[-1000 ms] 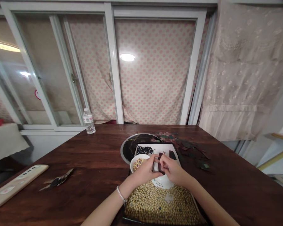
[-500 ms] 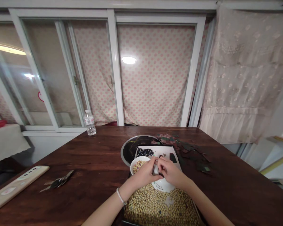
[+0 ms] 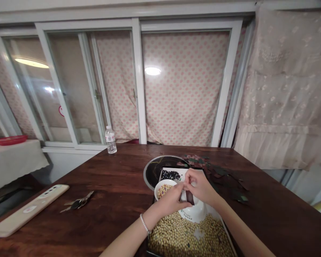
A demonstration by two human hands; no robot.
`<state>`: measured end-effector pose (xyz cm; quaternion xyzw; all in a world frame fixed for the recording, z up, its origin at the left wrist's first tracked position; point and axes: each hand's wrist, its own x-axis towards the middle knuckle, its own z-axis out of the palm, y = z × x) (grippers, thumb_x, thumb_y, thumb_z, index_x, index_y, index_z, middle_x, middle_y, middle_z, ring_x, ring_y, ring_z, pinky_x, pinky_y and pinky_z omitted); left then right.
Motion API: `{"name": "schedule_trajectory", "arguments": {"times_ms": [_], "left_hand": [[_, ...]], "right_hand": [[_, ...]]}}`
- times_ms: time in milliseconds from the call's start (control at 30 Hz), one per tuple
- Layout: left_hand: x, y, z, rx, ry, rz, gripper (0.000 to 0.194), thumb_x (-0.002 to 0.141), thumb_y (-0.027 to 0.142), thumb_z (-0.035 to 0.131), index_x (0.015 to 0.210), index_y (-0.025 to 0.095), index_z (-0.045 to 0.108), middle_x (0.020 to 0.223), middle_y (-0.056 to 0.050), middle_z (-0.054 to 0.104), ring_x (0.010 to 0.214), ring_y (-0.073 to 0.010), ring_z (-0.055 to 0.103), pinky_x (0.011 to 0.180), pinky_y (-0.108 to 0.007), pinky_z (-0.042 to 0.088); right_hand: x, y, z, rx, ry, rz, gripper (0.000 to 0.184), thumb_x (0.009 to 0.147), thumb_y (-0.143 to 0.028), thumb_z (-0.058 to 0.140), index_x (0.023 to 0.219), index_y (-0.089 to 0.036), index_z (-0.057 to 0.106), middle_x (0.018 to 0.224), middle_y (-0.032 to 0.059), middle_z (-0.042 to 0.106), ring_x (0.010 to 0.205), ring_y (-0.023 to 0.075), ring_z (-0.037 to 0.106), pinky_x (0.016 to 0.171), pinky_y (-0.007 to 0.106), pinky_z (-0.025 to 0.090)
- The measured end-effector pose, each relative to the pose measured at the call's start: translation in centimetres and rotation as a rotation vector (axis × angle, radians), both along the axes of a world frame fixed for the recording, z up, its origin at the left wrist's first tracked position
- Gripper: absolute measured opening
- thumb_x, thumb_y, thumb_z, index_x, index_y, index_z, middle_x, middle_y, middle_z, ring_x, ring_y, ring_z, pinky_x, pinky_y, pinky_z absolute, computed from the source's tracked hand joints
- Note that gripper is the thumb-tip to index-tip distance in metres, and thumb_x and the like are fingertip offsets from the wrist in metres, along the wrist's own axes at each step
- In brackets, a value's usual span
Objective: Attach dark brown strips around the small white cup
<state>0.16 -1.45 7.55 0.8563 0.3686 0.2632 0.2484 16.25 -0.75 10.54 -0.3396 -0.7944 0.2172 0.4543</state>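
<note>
My left hand [image 3: 169, 200] is closed on a small, flat, dark brown piece [image 3: 189, 197], with the thumb extended below it. Fingertips of my right hand [image 3: 200, 186] are pinched together against my left fingertips; what they hold is too small to make out. Both hands are above a white, bowl-like dish [image 3: 194, 213] with small holes, which rests on yellowish round beads or beans [image 3: 187, 235] in a shallow black-edged tray. Left of my fingers, a white bowl [image 3: 157, 192] contains multicoloured beads [image 3: 163, 190], partly covered by my left hand.
Dark beads [image 3: 170, 175] lie at the tray's far end. Behind it is a round, dark, silver-rimmed plate [image 3: 149, 176]. Scattered dark green and reddish flat pieces [image 3: 220, 173] lie to the right. Leftward are keys [image 3: 79, 203], a phone [image 3: 33, 207] and a water bottle [image 3: 111, 141].
The view has swung left, so things appear further right. My right hand has lifted slightly against my left fingertips, and the dark brown piece now shows more clearly between the hands.
</note>
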Motion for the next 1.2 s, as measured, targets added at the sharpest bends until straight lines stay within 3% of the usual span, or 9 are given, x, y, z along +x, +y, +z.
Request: {"name": "schedule_trajectory", "arguments": {"times_ms": [233,367,467,600,667,767,933,1100,1200], "left_hand": [[-0.1,0.0,0.0,0.013,-0.015,-0.03,0.047,0.069,0.023,0.073,0.111,0.018,0.053,0.117,-0.01,0.058,0.107,-0.0278,0.052,0.091,-0.036,0.039],[-0.2,-0.1,-0.1,-0.001,-0.049,-0.027,0.062,0.069,0.027,0.073,0.122,0.018,0.042,0.118,-0.012,0.057,0.105,-0.0284,0.054,0.088,-0.036,0.041],[-0.2,0.0,-0.4,-0.02,-0.078,-0.033,0.076,0.069,0.026,0.074,0.131,0.021,0.031,0.119,-0.011,0.056,0.107,-0.0267,0.053,0.089,-0.036,0.04],[-0.2,0.1,-0.8,-0.035,-0.099,-0.037,0.081,0.068,0.021,0.074,0.134,0.024,0.027,0.117,-0.008,0.058,0.109,-0.0255,0.052,0.093,-0.036,0.037],[-0.2,0.2,-0.8,-0.038,-0.098,-0.026,0.083,0.069,0.019,0.073,0.136,0.024,0.025,0.117,-0.008,0.059,0.109,-0.0261,0.052,0.093,-0.037,0.036],[-0.3,0.1,-0.8,-0.051,-0.081,-0.005,0.087,0.068,0.021,0.074,0.138,0.024,0.022,0.118,-0.008,0.058,0.108,-0.0274,0.053,0.094,-0.038,0.034],[-0.3,0.1,-0.7,-0.051,-0.058,0.007,0.087,0.068,0.021,0.074,0.138,0.023,0.022,0.12,-0.01,0.058,0.108,-0.0281,0.053,0.094,-0.038,0.035],[-0.2,-0.1,-0.5,-0.046,-0.059,0.008,0.085,0.069,0.022,0.073,0.138,0.022,0.024,0.12,-0.011,0.057,0.109,-0.0283,0.052,0.093,-0.038,0.035],[-0.2,-0.1,-0.3,-0.051,-0.049,0.007,0.083,0.069,0.021,0.071,0.138,0.022,0.024,0.12,-0.011,0.058,0.108,-0.0274,0.053,0.093,-0.038,0.036]], "right_hand": [[-2.4,2.0,0.2,-0.082,0.001,0.069,0.011,0.07,-0.007,0.052,0.07,-0.019,0.052,0.074,-0.0013,0.056,0.071,0.0134,0.056,0.067,0.025,0.045],[-0.4,0.2,0.2,-0.178,0.091,0.11,0.008,0.082,-0.021,0.051,0.089,-0.019,0.054,0.087,0.0019,0.061,0.082,0.015,0.059,0.073,0.027,0.047],[2.1,-1.8,-0.3,-0.27,0.149,0.148,0.008,0.082,-0.025,0.053,0.086,-0.019,0.056,0.085,0.0024,0.061,0.081,0.016,0.059,0.069,0.026,0.046],[3.6,-4.2,-2.6,-0.369,-0.089,0.125,0.007,0.073,-0.012,0.057,0.073,-0.016,0.063,0.07,0.0015,0.063,0.066,0.0145,0.058,0.061,0.024,0.044],[3.2,-5.0,-3.9,-0.363,-0.254,0.082,0.014,0.068,-0.006,0.056,0.07,-0.015,0.066,0.067,0.0018,0.063,0.061,0.0132,0.056,0.057,0.022,0.041],[2.0,-5.7,-5.2,-0.294,-0.469,0.153,0.016,0.065,-0.005,0.056,0.066,-0.016,0.067,0.066,0.0005,0.061,0.064,0.0127,0.054,0.059,0.021,0.039],[0.8,-6.0,-5.6,-0.122,-0.706,0.203,0.018,0.065,-0.003,0.049,0.061,-0.016,0.06,0.068,0.0001,0.059,0.071,0.0127,0.052,0.065,0.02,0.036],[0.6,-6.4,-5.8,-0.059,-0.746,0.137,0.017,0.065,-0.003,0.047,0.065,-0.016,0.059,0.074,0.0024,0.06,0.073,0.0138,0.052,0.064,0.021,0.034],[1.3,-5.3,-4.8,-0.064,-0.674,0.18,0.016,0.064,-0.003,0.049,0.063,-0.016,0.059,0.067,0.0002,0.058,0.065,0.0122,0.05,0.061,0.02,0.034]]}}
